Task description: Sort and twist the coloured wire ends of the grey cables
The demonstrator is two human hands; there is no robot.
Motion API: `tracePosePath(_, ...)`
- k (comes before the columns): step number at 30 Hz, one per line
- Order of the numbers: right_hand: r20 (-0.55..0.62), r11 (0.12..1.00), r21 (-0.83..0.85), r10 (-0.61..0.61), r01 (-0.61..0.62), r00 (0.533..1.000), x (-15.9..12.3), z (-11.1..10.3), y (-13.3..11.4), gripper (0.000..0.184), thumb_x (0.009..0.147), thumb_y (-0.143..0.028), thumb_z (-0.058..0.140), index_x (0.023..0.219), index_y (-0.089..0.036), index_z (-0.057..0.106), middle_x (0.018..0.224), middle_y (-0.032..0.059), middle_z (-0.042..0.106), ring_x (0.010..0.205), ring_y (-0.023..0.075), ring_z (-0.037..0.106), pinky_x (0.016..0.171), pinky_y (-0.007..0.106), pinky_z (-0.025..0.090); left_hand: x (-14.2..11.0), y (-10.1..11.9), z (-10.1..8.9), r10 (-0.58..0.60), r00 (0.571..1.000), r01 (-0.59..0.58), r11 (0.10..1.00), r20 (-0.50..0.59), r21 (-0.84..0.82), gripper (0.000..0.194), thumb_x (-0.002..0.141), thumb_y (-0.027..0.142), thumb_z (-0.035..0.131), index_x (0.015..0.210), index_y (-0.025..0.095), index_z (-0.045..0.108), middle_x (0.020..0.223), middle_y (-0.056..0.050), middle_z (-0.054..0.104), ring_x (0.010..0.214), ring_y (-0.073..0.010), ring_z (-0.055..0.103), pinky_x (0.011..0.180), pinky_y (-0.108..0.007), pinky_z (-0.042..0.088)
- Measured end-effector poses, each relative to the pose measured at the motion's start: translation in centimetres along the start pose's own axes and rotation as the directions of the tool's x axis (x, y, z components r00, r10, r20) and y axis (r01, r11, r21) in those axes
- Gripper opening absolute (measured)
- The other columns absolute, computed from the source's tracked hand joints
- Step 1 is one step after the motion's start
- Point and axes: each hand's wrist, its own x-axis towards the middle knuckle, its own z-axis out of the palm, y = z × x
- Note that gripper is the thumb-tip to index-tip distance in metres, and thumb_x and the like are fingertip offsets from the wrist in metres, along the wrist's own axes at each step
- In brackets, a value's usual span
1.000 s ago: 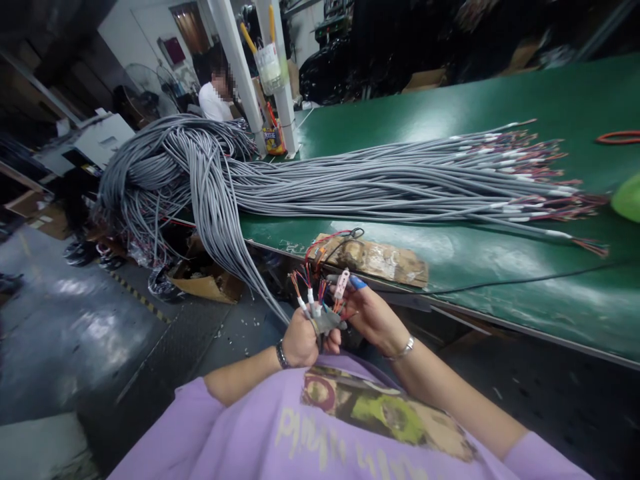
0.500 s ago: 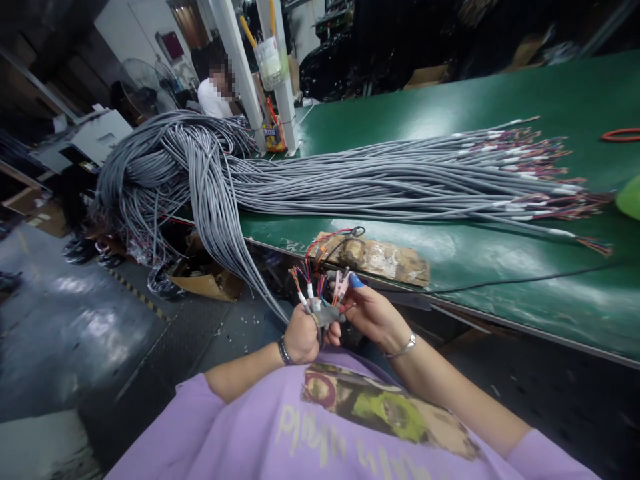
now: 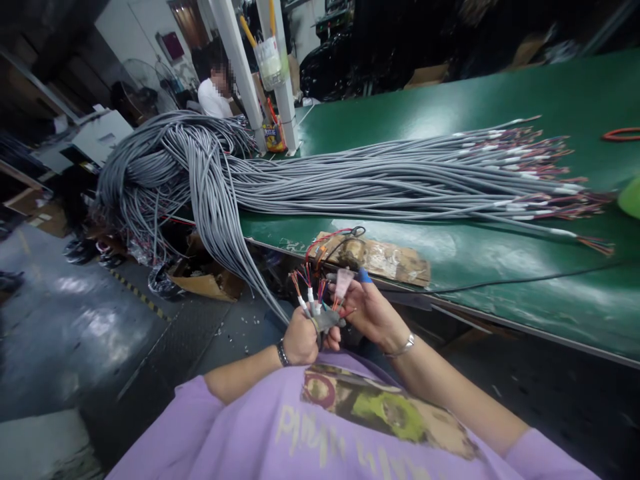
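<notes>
Clutching cables, left hand curled, right hand seemingly cupped

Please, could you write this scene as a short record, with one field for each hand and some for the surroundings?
Left hand: closed around white-sleeved cable ends, coloured wires fanning out above
Right hand: fingers at a pale pink piece, too blurred to identify; blue covering on one digit
Bench: green, with a long bundle of grey cables lying across
Near edge: stained board
Background: seated-height person in white
</notes>
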Motion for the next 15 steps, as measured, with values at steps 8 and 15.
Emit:
tracePosePath(8, -0.062, 0.993, -0.102, -0.068, 0.061, 0.996, 0.3, 0.5, -0.2, 0.023, 0.072, -0.043, 0.071, 0.074, -0.021, 0.069, 0.066, 0.0006, 0.065, 0.058, 0.014, 0.054, 0.054, 0.027, 0.042, -0.2, -0.2, 0.0, 0.1, 0.992, -0.104, 0.993, -0.082, -0.047, 0.051, 0.044, 0.056, 0.081, 0.063, 0.016, 0.056, 0.042, 0.001, 0.058, 0.031, -0.0104, 0.049, 0.033, -0.019, 0.031)
tracePosePath(15, -0.147, 0.844, -0.375, -0.462, 0.383, 0.874, -0.4, 0.3, 0.8, 0.045, 0.06, -0.062, 0.077, 0.057, -0.021, 0.059, 0.053, -0.0037, 0.053, 0.053, 0.0119, 0.044, 0.054, 0.026, 0.039, 0.2, -0.2, 0.5, 0.075, 0.994, -0.077, 0.997, -0.081, -0.013, 0.048, 0.046, 0.054, 0.081, 0.061, 0.015, 0.057, 0.042, 0.002, 0.056, 0.031, -0.0085, 0.047, 0.033, -0.019, 0.03)
